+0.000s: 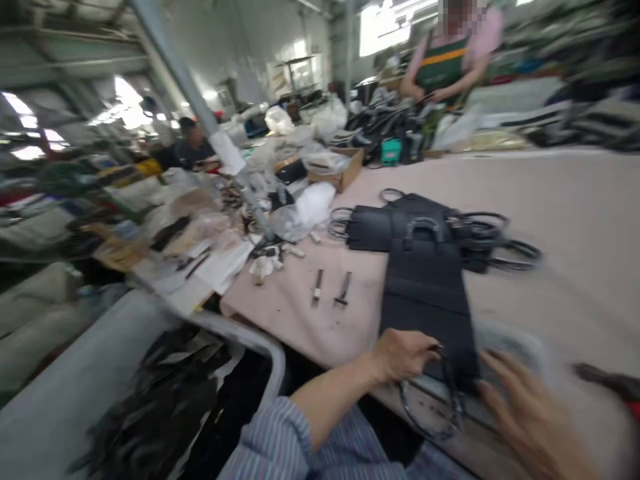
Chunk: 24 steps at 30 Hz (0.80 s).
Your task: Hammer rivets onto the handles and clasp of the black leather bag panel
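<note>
A long black bag panel lies on the cloth-covered table, with a looped handle at its far end. At the panel's near end, my left hand is closed on a dark, shiny bag handle that hangs in a loop over the table's edge. My right hand, blurred, has its fingers stretched out and apart beside the panel's right near corner. Beneath and beyond the panel lie more black bag pieces with looped handles.
Two small tools, one flat and one with a crosspiece, lie left of the panel. A dark tool with some red is at right. A grey bin holds black scraps. A co-worker stands across the table.
</note>
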Motion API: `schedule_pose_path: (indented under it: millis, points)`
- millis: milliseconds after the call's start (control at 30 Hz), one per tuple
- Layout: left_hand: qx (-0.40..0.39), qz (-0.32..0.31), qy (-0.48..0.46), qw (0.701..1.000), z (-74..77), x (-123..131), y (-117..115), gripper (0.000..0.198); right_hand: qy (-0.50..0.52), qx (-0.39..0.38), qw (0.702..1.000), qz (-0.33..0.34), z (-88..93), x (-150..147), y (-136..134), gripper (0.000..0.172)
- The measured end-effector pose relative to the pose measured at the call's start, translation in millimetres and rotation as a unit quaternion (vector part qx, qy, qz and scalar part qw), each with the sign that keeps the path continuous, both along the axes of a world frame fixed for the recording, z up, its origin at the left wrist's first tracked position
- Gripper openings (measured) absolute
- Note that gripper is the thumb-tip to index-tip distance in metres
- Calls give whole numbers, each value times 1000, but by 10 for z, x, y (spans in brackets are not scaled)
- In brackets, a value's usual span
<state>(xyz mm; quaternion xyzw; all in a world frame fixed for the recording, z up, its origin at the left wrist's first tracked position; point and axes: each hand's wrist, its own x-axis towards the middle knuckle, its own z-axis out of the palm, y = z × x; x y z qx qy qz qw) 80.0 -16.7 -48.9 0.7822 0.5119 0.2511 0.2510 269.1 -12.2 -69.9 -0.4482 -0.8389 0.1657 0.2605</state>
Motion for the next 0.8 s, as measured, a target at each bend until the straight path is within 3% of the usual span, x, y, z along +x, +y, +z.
schedule_pose_path:
  millis: [100, 200, 233, 267, 333, 400, 467, 533, 600, 667, 800]
  points:
    - [59, -34, -6, 998, -67, -29, -19, 18, -70, 48, 994, -64, -26, 276, -187, 44]
    - [149, -195, -10, 969, -13, 8, -108, 20, -113, 55, 990, -61, -84, 230, -228, 45]
    - [172, -214, -23, 961, 37, 3, -123, 21, -118, 53, 990, -58, -88, 206, -227, 45]
    - [184, -182, -42, 965, 94, -24, -114, 23, -121, 49, 990, -58, -83, 188, -225, 45]
    - [168, 24, -77, 983, 206, -167, -12, 25, -123, 40, 990, -60, -51, 173, -225, 44]
    - [93, 258, -63, 959, 281, -423, 170, 22, -118, 33, 990, -63, -15, 179, -227, 43]
    - [-3, 361, 4, 933, 304, -720, 348, 17, -109, 31, 992, -62, 10, 186, -229, 43]
    - [-69, 372, 76, 923, 290, -951, 449, 19, -103, 30, 992, -63, 19, 187, -229, 43]
    - [-79, 360, 133, 920, 266, -1034, 450, 24, -99, 26, 993, -65, 22, 183, -230, 43]
    - [-51, 344, 165, 923, 250, -950, 387, 24, -96, 19, 993, -66, 26, 179, -233, 42]
    - [-28, 289, 140, 947, 243, -502, 310, 23, -86, 15, 994, -69, 44, 188, -239, 42]
